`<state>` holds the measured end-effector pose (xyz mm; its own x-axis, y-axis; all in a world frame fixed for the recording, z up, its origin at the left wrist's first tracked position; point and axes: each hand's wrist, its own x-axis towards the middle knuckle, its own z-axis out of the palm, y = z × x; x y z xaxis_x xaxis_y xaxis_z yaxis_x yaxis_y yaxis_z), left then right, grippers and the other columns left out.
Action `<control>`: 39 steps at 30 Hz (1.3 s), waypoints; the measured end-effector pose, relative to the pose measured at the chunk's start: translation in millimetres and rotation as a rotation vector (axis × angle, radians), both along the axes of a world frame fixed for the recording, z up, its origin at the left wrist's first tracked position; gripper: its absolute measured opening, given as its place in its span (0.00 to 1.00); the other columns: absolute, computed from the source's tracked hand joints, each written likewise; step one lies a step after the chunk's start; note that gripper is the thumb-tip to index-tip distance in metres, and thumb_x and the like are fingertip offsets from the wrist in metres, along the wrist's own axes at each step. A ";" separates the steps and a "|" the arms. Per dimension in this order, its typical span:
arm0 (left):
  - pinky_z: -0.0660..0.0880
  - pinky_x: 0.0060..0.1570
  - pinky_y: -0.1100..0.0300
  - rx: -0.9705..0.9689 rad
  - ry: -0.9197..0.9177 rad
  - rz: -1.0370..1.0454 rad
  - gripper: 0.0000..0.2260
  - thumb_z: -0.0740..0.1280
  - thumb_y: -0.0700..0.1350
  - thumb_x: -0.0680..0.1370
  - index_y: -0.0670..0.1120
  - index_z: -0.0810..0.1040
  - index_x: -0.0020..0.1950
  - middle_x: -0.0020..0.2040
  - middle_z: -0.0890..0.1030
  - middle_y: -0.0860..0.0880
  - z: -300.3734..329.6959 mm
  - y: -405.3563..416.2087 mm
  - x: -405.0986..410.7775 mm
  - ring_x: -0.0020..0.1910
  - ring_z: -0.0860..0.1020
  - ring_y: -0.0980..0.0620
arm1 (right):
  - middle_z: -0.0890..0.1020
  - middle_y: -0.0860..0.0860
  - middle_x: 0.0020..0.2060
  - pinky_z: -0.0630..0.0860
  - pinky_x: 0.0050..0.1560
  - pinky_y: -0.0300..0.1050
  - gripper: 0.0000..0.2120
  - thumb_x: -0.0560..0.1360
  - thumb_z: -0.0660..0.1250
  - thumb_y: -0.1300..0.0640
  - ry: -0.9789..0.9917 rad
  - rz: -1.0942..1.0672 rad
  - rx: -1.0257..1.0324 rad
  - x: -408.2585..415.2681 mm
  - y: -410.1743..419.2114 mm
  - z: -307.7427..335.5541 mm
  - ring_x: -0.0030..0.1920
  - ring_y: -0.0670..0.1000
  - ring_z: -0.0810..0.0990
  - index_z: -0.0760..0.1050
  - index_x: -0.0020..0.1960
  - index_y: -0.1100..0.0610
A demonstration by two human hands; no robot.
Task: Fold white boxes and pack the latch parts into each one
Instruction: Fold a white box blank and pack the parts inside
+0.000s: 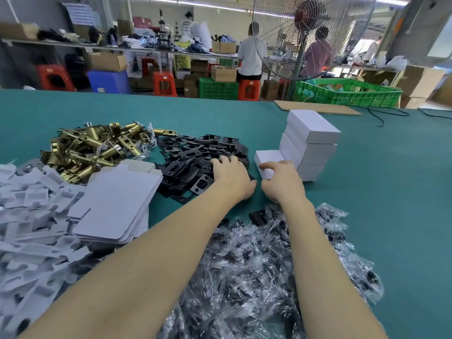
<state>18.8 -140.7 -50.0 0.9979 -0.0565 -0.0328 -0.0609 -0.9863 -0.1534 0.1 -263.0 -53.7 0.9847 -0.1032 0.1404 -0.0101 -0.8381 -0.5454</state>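
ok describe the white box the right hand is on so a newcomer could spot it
On the green table, find the stack of closed white boxes right of the black plates. The box lies low against the stack's left foot, under the right hand, the only one not stacked.
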 end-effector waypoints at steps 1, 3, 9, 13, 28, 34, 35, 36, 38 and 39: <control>0.58 0.75 0.40 -0.005 -0.003 -0.003 0.35 0.53 0.65 0.83 0.40 0.60 0.80 0.79 0.60 0.41 -0.1 0.9 0.2 0.78 0.58 0.37 | 0.67 0.55 0.70 0.73 0.56 0.50 0.25 0.77 0.62 0.64 0.000 -0.002 -0.006 -0.2 -0.4 -0.4 0.61 0.62 0.77 0.76 0.70 0.46; 0.57 0.75 0.40 -0.034 0.002 -0.007 0.36 0.55 0.65 0.82 0.41 0.59 0.80 0.81 0.58 0.41 0.3 2.1 -0.1 0.79 0.57 0.38 | 0.67 0.55 0.70 0.73 0.56 0.50 0.25 0.77 0.61 0.64 -0.005 -0.002 -0.004 -0.3 -0.7 -1.2 0.59 0.62 0.77 0.76 0.70 0.46; 0.66 0.69 0.45 -0.379 -0.169 -0.178 0.28 0.62 0.60 0.81 0.44 0.66 0.75 0.74 0.68 0.44 1.5 11.9 -15.8 0.74 0.65 0.43 | 0.67 0.55 0.71 0.71 0.53 0.48 0.24 0.77 0.65 0.63 -0.020 -0.017 0.022 1.1 -2.4 -0.2 0.60 0.61 0.77 0.75 0.71 0.47; 0.73 0.61 0.50 -0.713 -0.207 -0.240 0.15 0.66 0.55 0.81 0.47 0.77 0.61 0.61 0.77 0.48 -0.2 28.2 -38.8 0.61 0.74 0.49 | 0.66 0.54 0.73 0.70 0.55 0.49 0.24 0.77 0.67 0.58 0.007 -0.017 -0.020 -0.6 -3.3 3.3 0.65 0.59 0.75 0.72 0.73 0.49; 0.74 0.39 0.73 -1.265 -0.196 -0.098 0.05 0.68 0.49 0.80 0.52 0.84 0.50 0.44 0.84 0.58 -7.7 75.9 -63.6 0.41 0.80 0.65 | 0.82 0.41 0.39 0.73 0.43 0.36 0.05 0.77 0.68 0.53 0.007 0.318 0.040 -0.4 33.0 20.6 0.44 0.43 0.80 0.81 0.45 0.44; 0.73 0.39 0.67 -1.364 -0.188 0.045 0.05 0.67 0.48 0.81 0.52 0.83 0.48 0.43 0.84 0.56 -21.7 78.8 -64.6 0.40 0.79 0.62 | 0.84 0.44 0.40 0.77 0.38 0.38 0.07 0.77 0.65 0.54 0.120 0.478 -0.078 -10.1 53.4 21.1 0.38 0.44 0.82 0.80 0.49 0.45; 0.73 0.41 0.65 -1.366 -0.174 0.047 0.05 0.67 0.48 0.81 0.52 0.83 0.48 0.43 0.84 0.56 -23.9 78.9 -65.0 0.42 0.79 0.60 | 0.84 0.44 0.42 0.75 0.38 0.38 0.09 0.77 0.64 0.55 0.119 0.472 -0.104 -11.1 55.8 22.0 0.39 0.43 0.81 0.81 0.52 0.46; 0.74 0.43 0.63 -1.386 -0.157 0.053 0.05 0.67 0.48 0.81 0.52 0.83 0.49 0.43 0.84 0.56 -24.3 78.9 -65.0 0.43 0.80 0.58 | 0.84 0.46 0.45 0.74 0.39 0.39 0.11 0.77 0.63 0.56 0.110 0.458 -0.120 -11.5 57.8 23.3 0.40 0.43 0.79 0.81 0.56 0.47; 0.75 0.45 0.61 -1.473 -0.135 0.085 0.06 0.67 0.49 0.81 0.51 0.83 0.49 0.44 0.84 0.55 -23.1 79.5 -63.8 0.45 0.80 0.56 | 0.84 0.49 0.54 0.73 0.46 0.41 0.17 0.78 0.60 0.59 0.067 0.429 -0.097 -13.4 63.4 28.0 0.46 0.47 0.79 0.79 0.63 0.50; 0.75 0.45 0.61 -1.503 -0.134 0.101 0.05 0.67 0.49 0.81 0.52 0.83 0.50 0.44 0.84 0.55 -22.4 80.3 -64.4 0.45 0.80 0.56 | 0.83 0.49 0.58 0.73 0.50 0.42 0.19 0.79 0.58 0.61 0.030 0.416 -0.062 -15.6 68.0 31.6 0.50 0.49 0.79 0.78 0.66 0.51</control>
